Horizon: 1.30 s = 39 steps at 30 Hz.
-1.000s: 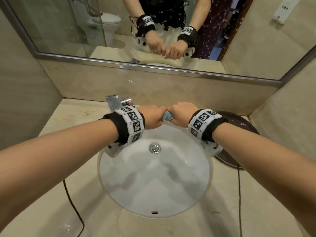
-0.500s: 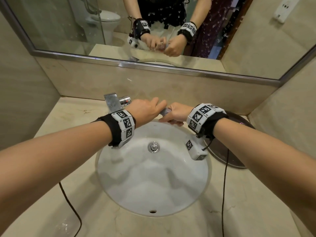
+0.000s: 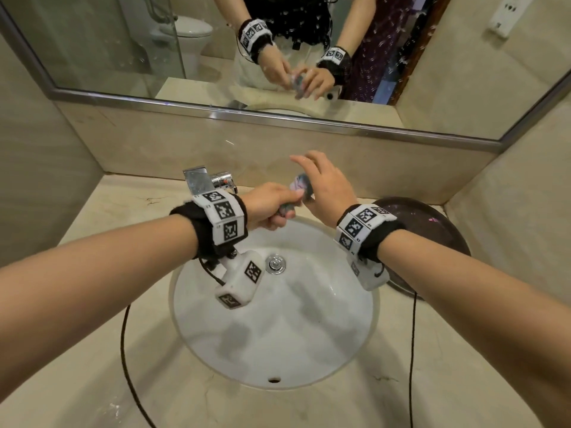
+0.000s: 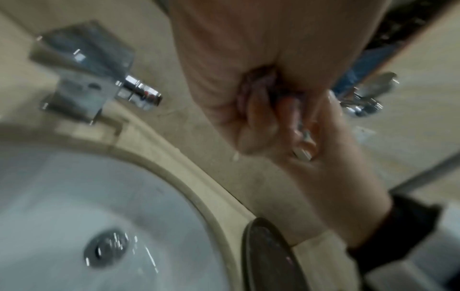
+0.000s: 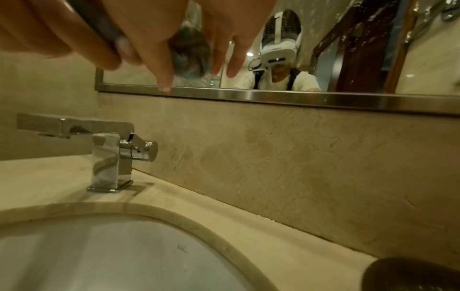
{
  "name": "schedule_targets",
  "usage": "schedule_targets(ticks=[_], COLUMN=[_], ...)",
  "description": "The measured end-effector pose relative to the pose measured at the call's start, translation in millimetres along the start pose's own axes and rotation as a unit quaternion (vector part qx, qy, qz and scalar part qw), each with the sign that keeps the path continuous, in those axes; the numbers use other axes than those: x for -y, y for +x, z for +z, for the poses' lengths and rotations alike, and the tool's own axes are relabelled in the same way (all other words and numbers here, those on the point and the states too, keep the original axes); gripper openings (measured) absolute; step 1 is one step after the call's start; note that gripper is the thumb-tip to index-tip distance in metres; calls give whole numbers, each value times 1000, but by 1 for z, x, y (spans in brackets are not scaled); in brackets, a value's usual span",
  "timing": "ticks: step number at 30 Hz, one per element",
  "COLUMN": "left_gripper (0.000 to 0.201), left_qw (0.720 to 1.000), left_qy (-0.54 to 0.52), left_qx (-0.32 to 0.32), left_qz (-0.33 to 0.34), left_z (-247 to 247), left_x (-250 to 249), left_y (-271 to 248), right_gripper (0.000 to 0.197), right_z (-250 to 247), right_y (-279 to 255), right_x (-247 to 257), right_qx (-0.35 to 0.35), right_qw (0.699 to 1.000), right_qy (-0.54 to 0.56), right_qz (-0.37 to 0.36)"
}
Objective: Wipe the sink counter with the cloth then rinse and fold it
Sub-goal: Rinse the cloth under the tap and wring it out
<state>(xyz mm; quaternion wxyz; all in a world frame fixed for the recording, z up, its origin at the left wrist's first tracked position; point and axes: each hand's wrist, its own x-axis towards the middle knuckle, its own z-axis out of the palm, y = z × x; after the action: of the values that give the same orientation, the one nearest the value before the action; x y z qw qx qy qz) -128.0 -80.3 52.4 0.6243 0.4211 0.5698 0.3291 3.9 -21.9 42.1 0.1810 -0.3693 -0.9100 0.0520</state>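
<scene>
Item: cloth (image 3: 297,193), small, wadded and twisted, grey-blue with pink patches; held in the air between both hands above the back rim of the sink (image 3: 367,322), just right of the faucet (image 3: 197,180). Left hand (image 3: 268,208): closed in a fist round the lower end of the cloth, thumb on top; the left wrist view, blurred, shows the curled fingers (image 4: 259,126) clamped over a bunched fold of fabric. Right hand (image 3: 327,186): palm laid against the upper end of the cloth, fingers spread and mostly straight, reaching toward the wall; the right wrist view shows the cloth (image 5: 190,53) sitting between those extended fingers (image 5: 159,65); a firm hold by this hand is not evident. Both wrists carry black bands with white marker tags and a white camera block hanging beneath. Sink: round white basin set under a beige stone counter (image 3: 92,390), chrome drain plug (image 3: 276,263) near centre, overflow hole at the front wall. Faucet: square chrome body with a side lever, standing on the counter behind the basin's left back edge. Dark round bowl (image 3: 432,223): on the counter right of the sink, partly behind the right forearm. Mirror (image 3: 92,41): metal-framed, above the stone backsplash, water-spotted, reflecting both hands with the cloth. Black cables run over the counter at both sides of the basin.
</scene>
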Motion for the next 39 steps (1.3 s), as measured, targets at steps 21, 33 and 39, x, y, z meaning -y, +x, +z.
schedule_targets(ticks=[21, 33, 39], left_gripper=[25, 23, 27], left_qw=[656, 679, 774], left_qy=[741, 704, 596], left_qx=[-140, -186, -173], left_qz=[31, 88, 128], left_z=[-24, -31, -33], left_x=[0, 12, 16], left_y=[-4, 5, 2], right_gripper=[25, 21, 24], right_z=[-1, 4, 1], right_y=[10, 12, 13], right_x=[45, 38, 28], right_qx=[289, 300, 184], right_qw=[942, 907, 975], right_qy=[62, 208, -32], right_qz=[157, 211, 120])
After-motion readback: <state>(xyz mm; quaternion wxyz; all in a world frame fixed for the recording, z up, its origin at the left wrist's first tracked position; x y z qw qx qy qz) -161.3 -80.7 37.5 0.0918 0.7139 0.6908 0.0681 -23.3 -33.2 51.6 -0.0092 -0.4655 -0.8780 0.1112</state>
